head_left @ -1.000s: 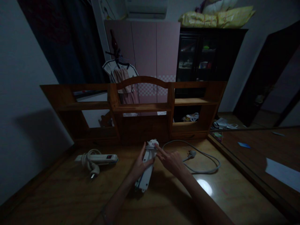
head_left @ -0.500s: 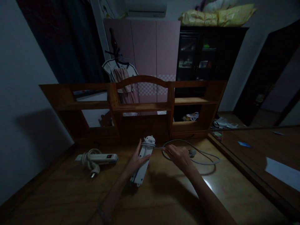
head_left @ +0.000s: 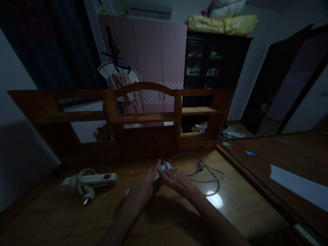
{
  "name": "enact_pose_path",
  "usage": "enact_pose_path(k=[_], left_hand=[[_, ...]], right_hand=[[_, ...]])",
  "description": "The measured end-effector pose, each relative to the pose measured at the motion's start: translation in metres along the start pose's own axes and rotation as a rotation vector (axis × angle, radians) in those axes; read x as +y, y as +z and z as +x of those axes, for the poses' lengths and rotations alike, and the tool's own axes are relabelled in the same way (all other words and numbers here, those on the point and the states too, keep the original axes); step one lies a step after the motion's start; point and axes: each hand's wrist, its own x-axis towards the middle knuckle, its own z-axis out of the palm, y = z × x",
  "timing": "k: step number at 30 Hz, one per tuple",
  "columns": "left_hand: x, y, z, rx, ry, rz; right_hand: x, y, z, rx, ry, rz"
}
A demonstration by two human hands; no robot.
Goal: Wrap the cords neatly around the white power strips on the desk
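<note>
Power strip (head_left: 157, 175), white and largely covered, is clasped in the left hand (head_left: 142, 187) over the middle of the wooden surface (head_left: 246, 203). Close beside, the right hand (head_left: 178, 181) bends at its far end, whether pinching strip or grey cable (head_left: 205, 181) cannot be told; plug (head_left: 201, 166) rightward, cord-wrapped extension strip (head_left: 98, 179) leftward.

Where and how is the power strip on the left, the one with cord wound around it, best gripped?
Probably from above, across the narrow body of the power strip, beside the dark patch near its right end. It lies flat and long, with that end bare; the wound cord crowds the left half.
</note>
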Motion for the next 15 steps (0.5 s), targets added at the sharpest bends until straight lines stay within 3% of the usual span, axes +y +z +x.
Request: enact_pose_path(k=[3,9,15], left_hand=[[0.003,0.005,0.001,0.046,0.083,0.095],[0.002,0.027,0.004,0.009,0.329,-0.023],[0.023,0.024,-0.003,0.051,0.633,-0.001]], right_hand=[[-0.001,-0.002,0.002,0.003,0.064,0.077],[0.008,-0.018,-0.003,0.036,0.276,0.088],[0.032,-0.028,-0.012,0.177,0.376,0.184]])
